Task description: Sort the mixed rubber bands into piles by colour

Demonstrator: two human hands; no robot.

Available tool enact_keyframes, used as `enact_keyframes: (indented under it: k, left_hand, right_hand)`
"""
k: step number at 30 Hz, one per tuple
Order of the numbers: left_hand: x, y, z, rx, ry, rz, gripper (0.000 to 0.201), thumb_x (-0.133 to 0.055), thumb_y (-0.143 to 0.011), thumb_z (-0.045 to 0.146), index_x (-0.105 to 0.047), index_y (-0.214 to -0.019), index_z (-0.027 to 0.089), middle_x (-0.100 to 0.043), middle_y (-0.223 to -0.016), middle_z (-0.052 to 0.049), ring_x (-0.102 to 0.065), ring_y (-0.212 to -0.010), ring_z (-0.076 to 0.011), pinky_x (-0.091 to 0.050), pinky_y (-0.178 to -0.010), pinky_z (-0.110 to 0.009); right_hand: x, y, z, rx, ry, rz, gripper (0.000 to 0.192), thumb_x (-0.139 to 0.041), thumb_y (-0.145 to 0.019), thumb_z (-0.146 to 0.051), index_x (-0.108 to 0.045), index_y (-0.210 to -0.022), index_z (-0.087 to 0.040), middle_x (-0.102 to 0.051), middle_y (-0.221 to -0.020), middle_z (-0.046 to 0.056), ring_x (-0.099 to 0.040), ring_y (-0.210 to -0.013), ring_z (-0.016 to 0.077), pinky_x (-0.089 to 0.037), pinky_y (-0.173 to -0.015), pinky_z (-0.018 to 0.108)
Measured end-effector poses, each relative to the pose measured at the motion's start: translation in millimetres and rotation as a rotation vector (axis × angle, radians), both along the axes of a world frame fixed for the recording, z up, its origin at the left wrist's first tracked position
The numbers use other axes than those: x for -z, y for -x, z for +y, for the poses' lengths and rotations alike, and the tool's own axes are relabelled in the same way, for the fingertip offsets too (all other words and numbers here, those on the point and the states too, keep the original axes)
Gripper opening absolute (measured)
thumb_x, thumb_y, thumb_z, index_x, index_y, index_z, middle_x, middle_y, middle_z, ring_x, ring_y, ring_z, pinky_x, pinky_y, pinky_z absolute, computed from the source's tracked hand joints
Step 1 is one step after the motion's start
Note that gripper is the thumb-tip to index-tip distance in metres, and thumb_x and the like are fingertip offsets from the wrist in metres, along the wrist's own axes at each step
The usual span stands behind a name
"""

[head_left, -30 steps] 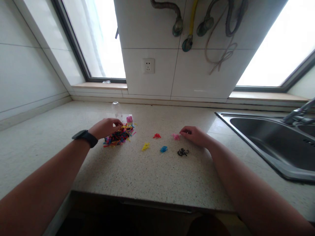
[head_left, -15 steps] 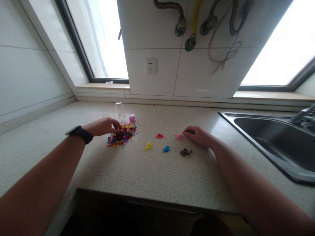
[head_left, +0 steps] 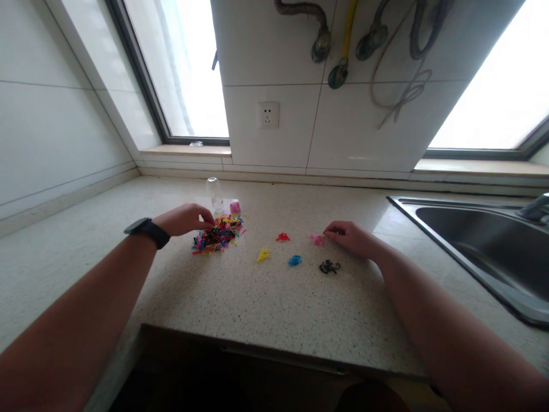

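Little has moved since the earlier frame: my left hand (head_left: 185, 218) still pinches at the mixed pile (head_left: 217, 234), my right hand (head_left: 349, 236) rests curled, empty as far as I can tell, beside the pink group (head_left: 318, 240), so five small colour groups are sorted and most of the pile remains.

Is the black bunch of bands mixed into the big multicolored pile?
No, the black bunch lies apart on the counter, near the right hand.

A big pile of bands (head_left: 218, 234) lies on the counter (head_left: 266, 297) in the middle left of the frame. Right of it lie five small bunches (head_left: 294, 260). A small bottle (head_left: 214, 194) stands behind the pile. The sink (head_left: 493, 246) sits at the right edge.
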State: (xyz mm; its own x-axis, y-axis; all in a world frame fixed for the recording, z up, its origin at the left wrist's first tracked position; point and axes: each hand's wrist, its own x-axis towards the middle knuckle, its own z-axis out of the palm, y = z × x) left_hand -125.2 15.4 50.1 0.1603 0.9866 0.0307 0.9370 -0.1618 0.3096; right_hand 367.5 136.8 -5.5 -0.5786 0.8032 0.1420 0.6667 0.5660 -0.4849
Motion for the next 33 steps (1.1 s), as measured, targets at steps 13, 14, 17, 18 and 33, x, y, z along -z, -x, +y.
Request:
enact_keyframes:
  k: [13,14,17,18,33]
  left_hand:
    - [-4.1,1.2,-1.2,-0.106,-0.02,-0.043,0.042,-0.063,-0.078,0.062,-0.076,-0.09,0.024,-0.072,-0.08,-0.002,-0.062,-0.07,-0.0159,-0.044,-0.063,-0.025]
    - [-4.1,2.2,-1.0,-0.1,-0.029,-0.045,0.041,-0.063,-0.079,0.061,-0.076,-0.09,0.024,-0.072,-0.081,-0.002,-0.062,-0.071,-0.0159,-0.044,-0.063,-0.025]
    - [-4.8,4.5,-1.0,-0.094,-0.063,-0.023,0.039,-0.062,-0.081,0.06,-0.076,-0.09,0.024,-0.073,-0.082,-0.001,-0.063,-0.072,-0.0155,-0.044,-0.064,-0.024]
    - [-5.5,4.9,-1.2,-0.095,-0.074,-0.011,0.038,-0.062,-0.081,0.059,-0.077,-0.09,0.025,-0.073,-0.082,-0.001,-0.062,-0.072,-0.0154,-0.044,-0.065,-0.025]
    - [-25.3,-78.0,-19.3,0.023,-0.239,-0.044,0.032,-0.062,-0.086,0.048,-0.073,-0.088,0.018,-0.069,-0.076,-0.003,-0.057,-0.065,-0.013,-0.041,-0.061,-0.027]
  right_hand:
    - [0.3,-0.2,0.5,-0.009,-0.011,-0.006,0.03,-0.055,-0.091,-0.041,-0.072,-0.1,-0.019,-0.072,-0.093,0.007,-0.062,-0.079,0.0187,-0.046,-0.072,0.031]
    - [0.4,-0.2,0.6,-0.009,-0.013,-0.006,0.03,-0.055,-0.09,-0.041,-0.072,-0.1,-0.019,-0.072,-0.093,0.008,-0.063,-0.08,0.019,-0.046,-0.073,0.031]
    - [0.2,0.2,0.5,-0.01,-0.004,-0.006,0.03,-0.055,-0.09,-0.041,-0.072,-0.099,-0.018,-0.072,-0.093,0.008,-0.063,-0.081,0.0198,-0.046,-0.072,0.032]
    - [-0.1,0.3,0.2,-0.009,-0.003,-0.005,0.029,-0.056,-0.09,-0.041,-0.072,-0.099,-0.019,-0.072,-0.093,0.008,-0.063,-0.081,0.0199,-0.046,-0.073,0.032]
    - [0.4,1.2,0.3,-0.014,0.007,0.001,0.028,-0.056,-0.091,-0.04,-0.072,-0.1,-0.019,-0.072,-0.095,0.008,-0.064,-0.082,0.0196,-0.047,-0.074,0.032]
